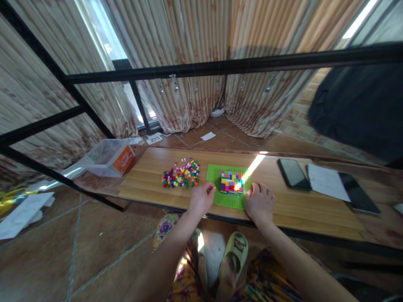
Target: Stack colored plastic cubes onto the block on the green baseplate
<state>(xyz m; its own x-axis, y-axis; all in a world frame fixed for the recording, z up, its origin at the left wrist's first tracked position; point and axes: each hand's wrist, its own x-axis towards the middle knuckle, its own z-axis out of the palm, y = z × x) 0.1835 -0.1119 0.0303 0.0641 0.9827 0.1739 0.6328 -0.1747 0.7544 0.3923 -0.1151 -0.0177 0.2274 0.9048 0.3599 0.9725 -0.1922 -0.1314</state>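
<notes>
A green studded baseplate (pixel 215 172) lies on the wooden board, carrying a low block of many-coloured toy bricks (pixel 232 182) built up in layers. At the plate's left edge my left hand (pixel 200 198) is closed in a pinch, with a tiny yellow brick at its fingertips. My right hand (pixel 260 204) rests at the plate's right edge, fingers bent and a little apart, thumb side against the plate. To the left is a loose pile of small coloured bricks (pixel 182 174). A strip of sunlight falls across the plate and the built block.
A clear plastic box (pixel 105 157) with an orange label stands left of the wooden board (pixel 141 176). On the right lie a dark phone (pixel 293 173), white paper (pixel 325 180) and a black tablet-like slab (pixel 359 193). A black metal bar (pixel 201 68) crosses beyond, before curtains (pixel 189 37).
</notes>
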